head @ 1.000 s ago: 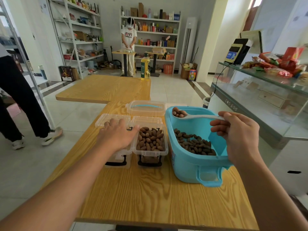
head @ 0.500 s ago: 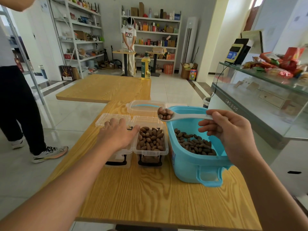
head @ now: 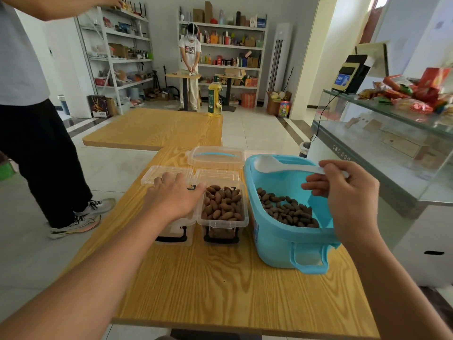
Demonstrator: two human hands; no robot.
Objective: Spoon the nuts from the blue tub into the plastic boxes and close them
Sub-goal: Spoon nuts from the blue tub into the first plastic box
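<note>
The blue tub (head: 282, 244) stands on the right of the wooden table (head: 220, 285) with brown nuts (head: 286, 213) in its bottom. My right hand (head: 348, 195) pinches the handle of a white spoon (head: 267, 165). The spoon's bowl is empty and hovers over the tub's far left corner. Two clear plastic boxes sit left of the tub, their hinged lids folded back. The right box (head: 223, 227) is heaped with nuts. My left hand (head: 171, 195) rests flat on top of the left box (head: 174, 233) and hides its inside.
A clear lid with a blue handle (head: 215, 157) lies behind the boxes. A person in black trousers (head: 36, 155) stands close to the table's left side. A glass counter (head: 382, 133) runs along the right. An oil bottle (head: 215, 96) stands on the far table.
The spoon carried nuts leftward from the tub toward the right box. Now it is empty and back over the tub's far corner. My left hand stayed put; the person on the left stepped closer.
</note>
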